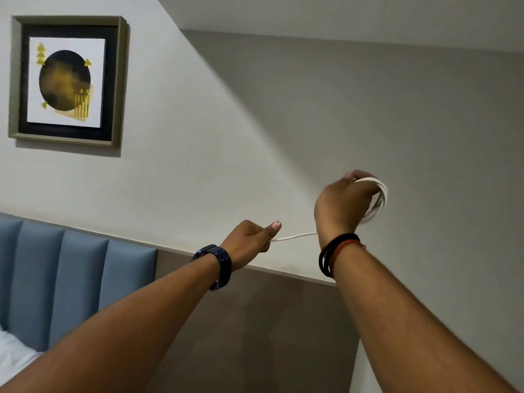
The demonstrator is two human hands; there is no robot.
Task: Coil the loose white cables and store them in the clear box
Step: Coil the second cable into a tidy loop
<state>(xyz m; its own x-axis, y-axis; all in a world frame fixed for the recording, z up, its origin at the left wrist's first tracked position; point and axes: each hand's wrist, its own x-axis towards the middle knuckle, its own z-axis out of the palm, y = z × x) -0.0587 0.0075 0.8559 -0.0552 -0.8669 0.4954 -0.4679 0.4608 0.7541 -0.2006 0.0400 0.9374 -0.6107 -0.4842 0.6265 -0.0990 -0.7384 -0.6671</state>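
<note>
White cable [295,237] — looped around right fingers [365,182], its tail pinched by left fingers [273,226].

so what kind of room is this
Most likely a bedroom, maybe in a hotel. A blue padded headboard runs along the wall, white bedding shows at the lower left, and a framed print hangs above.

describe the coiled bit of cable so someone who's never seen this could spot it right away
Start at the framed picture on the wall, then follow the two raised arms to the right hand. The white cable coil loops around its fingers, unlike the single straight strand running to the left hand.
</note>
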